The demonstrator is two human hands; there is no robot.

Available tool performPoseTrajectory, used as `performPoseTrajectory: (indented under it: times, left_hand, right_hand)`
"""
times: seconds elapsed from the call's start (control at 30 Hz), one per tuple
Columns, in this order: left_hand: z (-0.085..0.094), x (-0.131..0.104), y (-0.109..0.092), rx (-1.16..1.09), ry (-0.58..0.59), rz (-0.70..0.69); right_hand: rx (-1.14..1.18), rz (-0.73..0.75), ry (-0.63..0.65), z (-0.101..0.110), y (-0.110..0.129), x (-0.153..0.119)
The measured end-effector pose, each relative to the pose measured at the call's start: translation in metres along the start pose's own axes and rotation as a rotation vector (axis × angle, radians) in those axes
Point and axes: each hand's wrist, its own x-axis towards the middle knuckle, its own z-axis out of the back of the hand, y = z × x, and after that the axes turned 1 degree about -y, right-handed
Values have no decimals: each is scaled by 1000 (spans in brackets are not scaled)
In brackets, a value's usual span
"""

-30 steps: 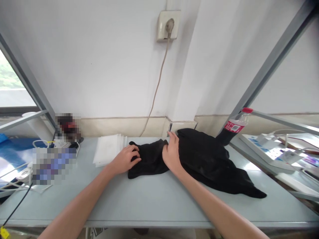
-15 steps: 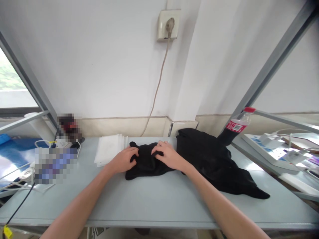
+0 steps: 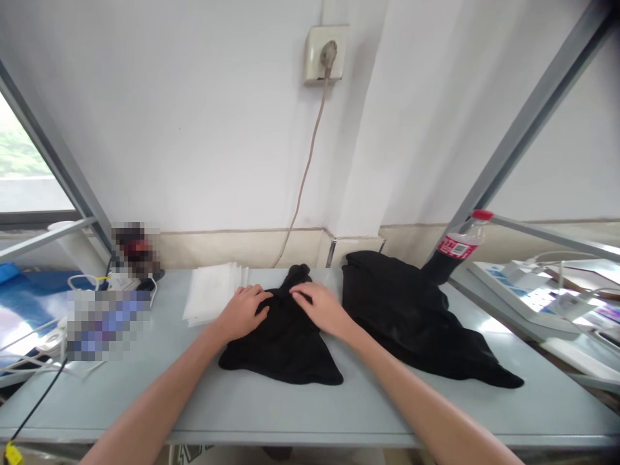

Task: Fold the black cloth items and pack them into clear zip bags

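Observation:
A black cloth [image 3: 285, 352] lies on the grey table, spread wide toward the front edge and narrowing to a bunched end at the back. My left hand [image 3: 246, 311] rests on its left side, fingers bent and apart on the fabric. On the other side, my right hand [image 3: 322, 308] has its thumb and fingers pressed together at the cloth's upper right part. A larger black cloth pile [image 3: 402, 310] lies to the right, touched by neither hand.
White flat bags [image 3: 210, 292] are stacked left of the cloth. A cola bottle [image 3: 455, 248] stands tilted at the back right. Cables and a power strip [image 3: 523, 290] are on the right; blurred items and cables sit left. The table edge [image 3: 300, 438] runs in front.
The smaller black cloth has turned: its wide part now points toward the front edge and its narrow end toward the wall. Both hands have shifted slightly on it.

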Motion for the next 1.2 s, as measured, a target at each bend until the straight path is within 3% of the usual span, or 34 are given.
performPoseTrajectory:
  times: [0.1,0.2,0.33,0.4,0.53,0.63,0.77,0.93,1.1,1.2]
  left_hand:
    - [-4,1,4,46,-46,72]
    - [-2,3,9,-16,-30,122]
    - [-1,4,11,-6,9,176]
    - [0,3,9,6,-17,150]
    - [2,1,3,-45,-104,-17]
    - [0,2,1,-78,-94,-75]
    - [-4,5,1,20,-89,9]
    - [-5,7,2,180,-86,54]
    - [-8,8,9,416,-215,347]
    - [-8,8,16,400,-243,427]
  right_hand:
    - [-281,-42,106,-5,12,-8]
    - [-448,-192,105,-2,14,-10]
    - [-556,-265,67,8,9,-7]
    - [-518,-231,52,9,6,-6]
    - [-311,-12,84,0,1,-6]
    - [-245,125,132,-5,2,-7]
    - [-124,266,221,-3,8,-10]
    - [-120,298,260,2,15,-10]
    - [-309,166,185,5,16,-9]
    - [-449,49,133,6,15,-7]
